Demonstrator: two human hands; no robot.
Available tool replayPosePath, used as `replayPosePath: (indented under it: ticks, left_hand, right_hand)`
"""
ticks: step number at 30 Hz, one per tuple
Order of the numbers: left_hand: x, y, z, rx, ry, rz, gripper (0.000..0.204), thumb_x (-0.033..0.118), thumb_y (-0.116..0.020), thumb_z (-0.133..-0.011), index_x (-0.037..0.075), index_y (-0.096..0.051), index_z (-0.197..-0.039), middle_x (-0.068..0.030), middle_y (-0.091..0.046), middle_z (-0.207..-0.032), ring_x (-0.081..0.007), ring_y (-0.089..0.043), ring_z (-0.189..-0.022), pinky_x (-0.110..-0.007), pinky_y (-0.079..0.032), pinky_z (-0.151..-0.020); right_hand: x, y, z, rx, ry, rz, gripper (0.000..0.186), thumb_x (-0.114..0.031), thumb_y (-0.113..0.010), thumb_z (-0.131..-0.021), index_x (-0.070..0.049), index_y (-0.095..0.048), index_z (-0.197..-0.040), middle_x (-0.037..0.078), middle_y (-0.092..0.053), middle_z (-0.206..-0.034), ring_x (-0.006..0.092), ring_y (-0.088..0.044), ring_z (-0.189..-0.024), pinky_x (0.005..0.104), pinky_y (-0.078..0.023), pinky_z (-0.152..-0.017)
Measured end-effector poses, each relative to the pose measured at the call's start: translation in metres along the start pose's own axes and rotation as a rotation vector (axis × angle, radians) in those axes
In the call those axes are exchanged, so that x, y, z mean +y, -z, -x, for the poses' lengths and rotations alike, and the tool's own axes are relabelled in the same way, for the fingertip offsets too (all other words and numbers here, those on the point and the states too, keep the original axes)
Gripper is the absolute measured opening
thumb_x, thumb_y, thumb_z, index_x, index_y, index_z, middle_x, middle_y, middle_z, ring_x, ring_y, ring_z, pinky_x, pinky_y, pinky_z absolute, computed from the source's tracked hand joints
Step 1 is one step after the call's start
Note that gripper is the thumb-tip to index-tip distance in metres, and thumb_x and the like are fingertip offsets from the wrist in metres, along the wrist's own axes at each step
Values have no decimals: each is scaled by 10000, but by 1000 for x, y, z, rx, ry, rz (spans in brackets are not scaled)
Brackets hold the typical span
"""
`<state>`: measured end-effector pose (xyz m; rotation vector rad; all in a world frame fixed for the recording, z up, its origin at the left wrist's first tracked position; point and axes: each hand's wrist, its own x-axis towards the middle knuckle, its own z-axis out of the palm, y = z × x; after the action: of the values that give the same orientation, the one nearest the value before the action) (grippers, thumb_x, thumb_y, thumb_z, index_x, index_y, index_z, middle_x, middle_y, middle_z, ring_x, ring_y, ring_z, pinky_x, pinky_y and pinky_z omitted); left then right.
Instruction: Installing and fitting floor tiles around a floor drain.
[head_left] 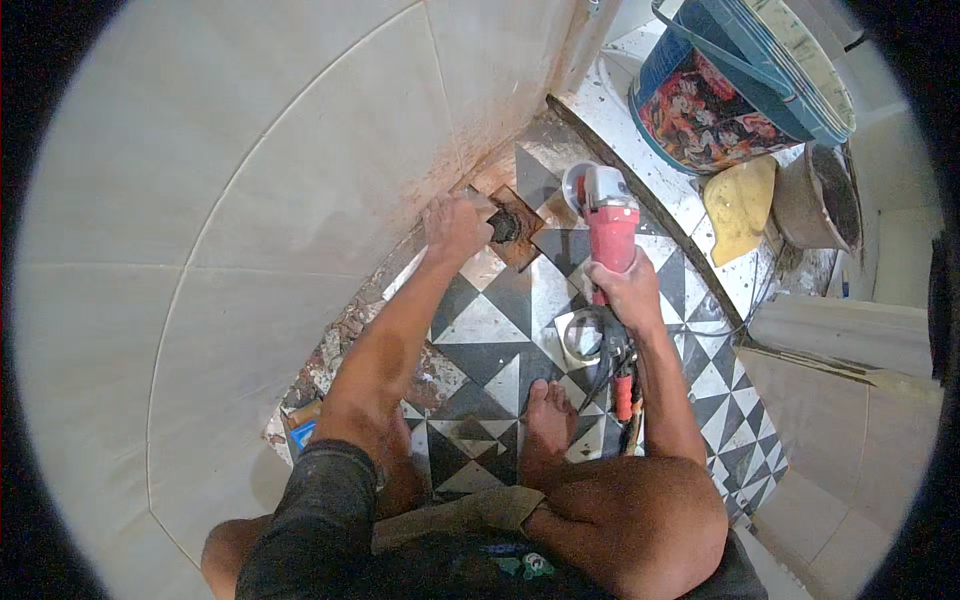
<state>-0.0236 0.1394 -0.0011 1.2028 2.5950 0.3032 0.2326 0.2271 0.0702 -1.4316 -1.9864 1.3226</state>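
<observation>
My right hand (625, 285) grips a red and silver angle grinder (615, 225), whose disc sits at its upper left. My left hand (450, 220) pinches a small grey piece (482, 198), perhaps tile, beside a square hole (515, 240) with a dark opening in the floor along the wall. The floor (482, 315) has black and white triangle-patterned tiles, stained brown around the hole. Below the grinder lie a white square with a ring (578, 338), its exact kind unclear, a dark cord and a tool with an orange-red handle (623, 398).
A tiled wall (300, 180) rises at left, with rubble (340, 340) along its foot. A raised white ledge (600, 120) holds a printed blue bucket (720, 100), a yellow plastic piece (735, 210) and a dirty grey container (815, 200). My bare feet (550, 420) stand near the lower middle.
</observation>
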Motion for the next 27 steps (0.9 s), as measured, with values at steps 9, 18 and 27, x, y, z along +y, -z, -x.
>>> replayPosePath:
  ticks: [9,18,27]
  left_hand:
    - [-3,102,35,-136,-249,327,314,323,-569,-956,31,-536,-1066,-303,-631,-928,-492,-609,-925,-556,-476,-781]
    - [36,144,41,217,-535,91,234,302,-549,-976,68,-564,-979,-229,-629,-695,-461,-631,-684,-545,-497,-581]
    - [49,136,39,183,-536,80,255,343,-540,-975,94,-585,-948,-235,-633,-707,-451,-637,-685,-545,-509,-596]
  right_hand:
    - [-68,59,36,-107,5,142,446,-220,-746,-727,-1,-583,-1079,70,-636,-887,137,-593,-746,294,-493,-685]
    - [-91,79,26,-215,119,599,653,-332,-734,-682,57,-516,-1159,284,-657,-914,425,-663,-842,461,-512,-794]
    - [-82,53,22,-361,204,732,517,-267,-716,-725,72,-512,-1057,318,-653,-912,463,-652,-913,501,-517,-839]
